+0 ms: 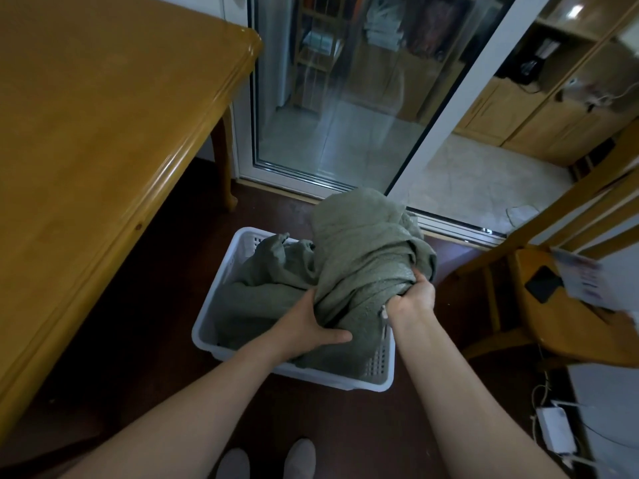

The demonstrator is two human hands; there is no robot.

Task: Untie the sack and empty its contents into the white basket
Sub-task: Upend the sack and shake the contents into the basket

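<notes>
A grey-green sack (359,243) stands bunched up over the white basket (214,323) on the dark floor, its top leaning toward the glass door. More grey-green cloth (262,288) lies inside the basket at its left; whether it is part of the sack or its contents I cannot tell. My left hand (311,326) grips the sack's lower fabric from the left, thumb across the front. My right hand (415,295) clutches a gathered fold on the sack's right side. No tie or knot shows.
A wooden table (103,133) fills the left, its leg near the door. A sliding glass door (345,98) stands behind the basket. A wooden chair (539,299) with a phone and papers sits at right. A power strip and cables (556,430) lie at the lower right.
</notes>
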